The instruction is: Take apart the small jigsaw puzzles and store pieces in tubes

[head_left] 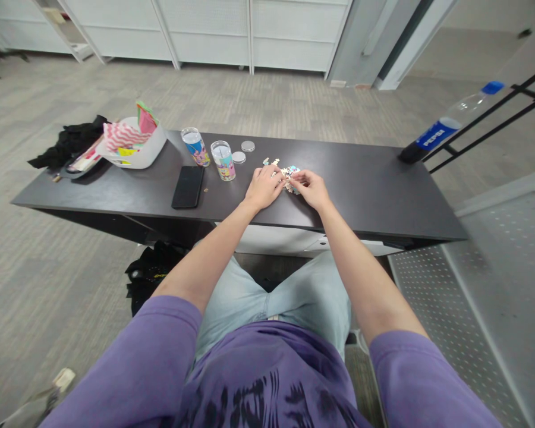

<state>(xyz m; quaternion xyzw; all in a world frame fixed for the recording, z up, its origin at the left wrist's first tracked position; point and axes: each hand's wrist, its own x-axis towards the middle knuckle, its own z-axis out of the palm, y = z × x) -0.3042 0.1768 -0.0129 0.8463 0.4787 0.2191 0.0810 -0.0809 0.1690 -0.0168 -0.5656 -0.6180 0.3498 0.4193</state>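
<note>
Small jigsaw puzzle pieces point(293, 170) lie in a loose pile on the dark tabletop, between and just beyond my two hands. My left hand point(264, 187) rests at the pile's left side, palm down, its fingers apart and slightly bent over the pieces. From the right, my right hand point(312, 189) reaches in with thumb and fingertips pinched together at a puzzle piece; the piece is mostly hidden. Left of the hands stand two clear cylindrical tubs with colourful printed sides, a nearer tub point(223, 161) and a farther tub point(195, 147). Two round silvery lids, one lid point(248, 146) and another lid point(238, 157), lie beside them.
A black phone point(188, 187) lies left of the tubs. Farther left are a white basket point(149, 156) with pink striped packaging and a black cloth point(74, 142). A Pepsi bottle point(441, 132) stands at the desk's point(365, 184) right end, by a black metal frame.
</note>
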